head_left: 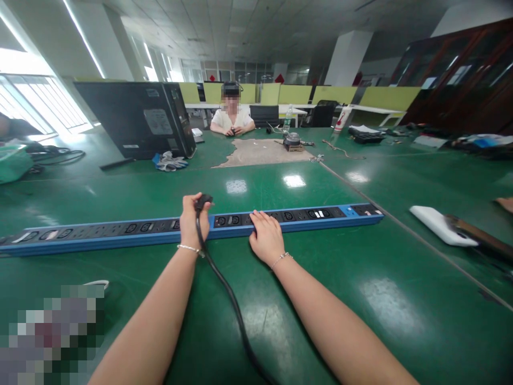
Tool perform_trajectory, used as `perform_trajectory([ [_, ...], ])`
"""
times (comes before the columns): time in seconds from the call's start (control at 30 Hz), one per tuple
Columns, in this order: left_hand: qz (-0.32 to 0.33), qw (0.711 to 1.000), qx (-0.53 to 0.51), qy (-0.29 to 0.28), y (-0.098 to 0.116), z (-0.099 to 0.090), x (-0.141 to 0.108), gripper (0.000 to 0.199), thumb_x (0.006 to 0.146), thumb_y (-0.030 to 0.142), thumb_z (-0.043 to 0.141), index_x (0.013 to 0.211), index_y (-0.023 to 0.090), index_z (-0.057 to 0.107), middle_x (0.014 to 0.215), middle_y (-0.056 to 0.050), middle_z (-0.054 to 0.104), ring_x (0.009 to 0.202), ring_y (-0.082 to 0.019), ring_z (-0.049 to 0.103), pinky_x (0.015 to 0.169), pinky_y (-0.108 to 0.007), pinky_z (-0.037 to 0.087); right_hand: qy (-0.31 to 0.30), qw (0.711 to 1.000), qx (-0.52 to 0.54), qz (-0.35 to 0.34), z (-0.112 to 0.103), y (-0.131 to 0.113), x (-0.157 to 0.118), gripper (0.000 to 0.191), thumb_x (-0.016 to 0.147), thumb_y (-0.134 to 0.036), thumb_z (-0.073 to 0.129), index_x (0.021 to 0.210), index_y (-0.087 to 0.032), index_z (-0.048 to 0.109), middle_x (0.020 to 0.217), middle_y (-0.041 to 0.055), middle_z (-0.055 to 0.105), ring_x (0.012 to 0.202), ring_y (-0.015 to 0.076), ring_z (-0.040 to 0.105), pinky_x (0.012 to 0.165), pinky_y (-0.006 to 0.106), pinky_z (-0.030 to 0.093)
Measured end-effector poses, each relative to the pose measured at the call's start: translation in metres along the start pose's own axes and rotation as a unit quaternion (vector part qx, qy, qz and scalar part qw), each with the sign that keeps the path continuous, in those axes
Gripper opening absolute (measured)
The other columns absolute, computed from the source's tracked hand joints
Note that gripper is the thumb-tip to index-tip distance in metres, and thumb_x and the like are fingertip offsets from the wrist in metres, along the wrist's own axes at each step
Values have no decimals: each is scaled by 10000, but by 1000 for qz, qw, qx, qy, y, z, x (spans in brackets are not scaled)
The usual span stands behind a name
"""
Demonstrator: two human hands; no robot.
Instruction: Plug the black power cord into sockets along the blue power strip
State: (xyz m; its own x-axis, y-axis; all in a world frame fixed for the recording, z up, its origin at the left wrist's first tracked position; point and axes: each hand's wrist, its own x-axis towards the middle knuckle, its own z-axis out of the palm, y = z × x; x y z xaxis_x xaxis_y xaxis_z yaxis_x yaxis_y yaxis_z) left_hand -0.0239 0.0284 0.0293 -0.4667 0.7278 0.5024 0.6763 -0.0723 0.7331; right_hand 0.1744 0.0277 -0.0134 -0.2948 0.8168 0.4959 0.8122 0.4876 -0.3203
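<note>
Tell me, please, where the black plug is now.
In the head view, the black plug is in the left hand, left of centre, with the blue power strip just below it in the picture.

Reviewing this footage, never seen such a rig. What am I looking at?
No robot: one picture, from a camera on a person's head, looking forward and down. The bare left hand holds a black plug in its fingers; the plug's cable runs to the picture's bottom edge. The bare right hand rests on a long blue power strip with sockets, lying across a green table. Farther back are a black computer case and gloves; another person sits opposite.
</note>
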Motion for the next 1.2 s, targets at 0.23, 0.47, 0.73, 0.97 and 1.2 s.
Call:
perform_trajectory([
  [0.23, 62, 984, 18, -165, -39, -38, 15, 319, 754, 356, 507, 1031, 197, 496, 895, -61, 663, 815, -201, 640, 782, -359, 494, 7, 1000, 11, 1, 0, 0, 1, 479, 770, -145, 460, 1244, -174, 526, 1327, 68, 518, 1262, 203, 393, 1069, 406, 241],
  [0.47, 72, 977, 36, -198, -46, -29, 13, 358, 765, 416, 496, 1051, 202, 511, 884, -61, 679, 810, -209, 644, 769, -340, 497, 12, 1000, 4, -10, 1, 1, 1, 477, 772, -149, 454, 1243, -170, 527, 1333, 57, 514, 1259, 206, 396, 1068, 400, 243],
  [0.73, 127, 960, 109, -225, -47, -32, 12, 347, 812, 417, 496, 1088, 208, 519, 976, -92, 656, 875, -217, 633, 782, -366, 489, 11, 1000, 6, -10, 1, 2, 1, 478, 769, -148, 456, 1241, -171, 527, 1332, 57, 514, 1262, 205, 393, 1070, 398, 240],
  [0.97, 170, 948, 166, -211, -42, -34, 11, 306, 828, 396, 491, 1072, 216, 536, 955, -96, 654, 896, -234, 628, 777, -364, 491, 10, 1000, 6, -7, 0, 1, 1, 480, 767, -143, 459, 1242, -170, 527, 1333, 58, 513, 1259, 205, 394, 1070, 396, 240],
  [1.2, 175, 941, 198, -212, -35, -37, 10, 322, 840, 404, 474, 1074, 193, 535, 963, -105, 661, 925, -246, 619, 776, -356, 488, 3, 1000, 4, -8, 0, 1, 1, 473, 770, -155, 459, 1238, -170, 527, 1338, 53, 509, 1258, 205, 395, 1067, 391, 239],
])
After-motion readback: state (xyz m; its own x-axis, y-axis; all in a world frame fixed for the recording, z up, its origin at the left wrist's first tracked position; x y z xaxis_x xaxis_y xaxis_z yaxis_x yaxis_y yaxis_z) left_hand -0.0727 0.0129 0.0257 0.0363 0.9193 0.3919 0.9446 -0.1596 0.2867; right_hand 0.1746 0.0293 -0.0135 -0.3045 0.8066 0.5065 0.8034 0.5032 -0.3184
